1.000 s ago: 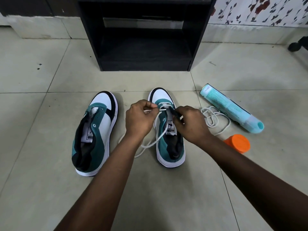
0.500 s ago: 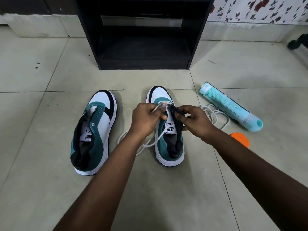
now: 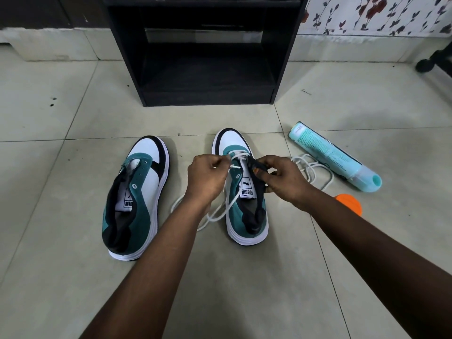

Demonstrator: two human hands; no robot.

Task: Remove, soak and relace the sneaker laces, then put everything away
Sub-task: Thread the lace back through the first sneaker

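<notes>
Two teal, white and black sneakers stand on the tiled floor, toes away from me. The left sneaker [image 3: 137, 196] has no lace. Over the right sneaker [image 3: 247, 211] my left hand [image 3: 208, 178] pinches a white lace [image 3: 220, 211] near the lowest eyelets; its slack trails on the floor to the shoe's left. My right hand [image 3: 281, 179] pinches the black eyelet flap on the shoe's right side. A second white lace [image 3: 315, 170] lies coiled on the floor beside my right hand.
A pale teal bottle [image 3: 335, 157] lies on its side at the right, uncapped, with its orange cap [image 3: 349, 204] on the floor near my right forearm. A black open cabinet [image 3: 205, 52] stands straight ahead. A dark chair foot [image 3: 425, 64] shows at far right.
My right hand has shifted from pressing over the tongue to pinching and lifting the right eyelet flap. The left hand keeps its pinch on the lace and has moved little.
</notes>
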